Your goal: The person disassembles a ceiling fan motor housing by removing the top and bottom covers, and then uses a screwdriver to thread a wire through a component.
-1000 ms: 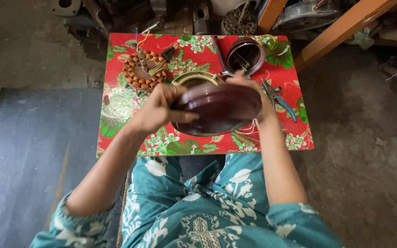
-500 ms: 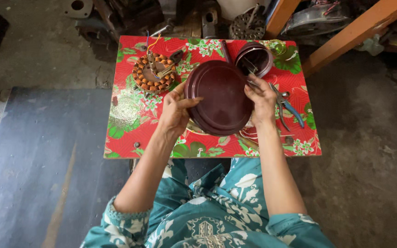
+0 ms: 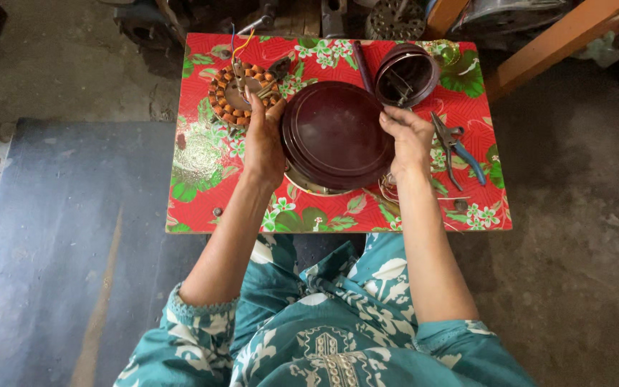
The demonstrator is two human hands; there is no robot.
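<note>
Round dark maroon cover: held flat over the middle of a small table with a red floral cloth, gripped at opposite edges. Left hand clasps its left rim, fingers curled; right hand clasps the right rim likewise. A pale metal rim shows just beneath it. Wound stator with copper coils: on the cloth, just left of the cover. Second maroon housing, open side up: behind the cover, right. Blue-handled pliers: right of the right hand.
</note>
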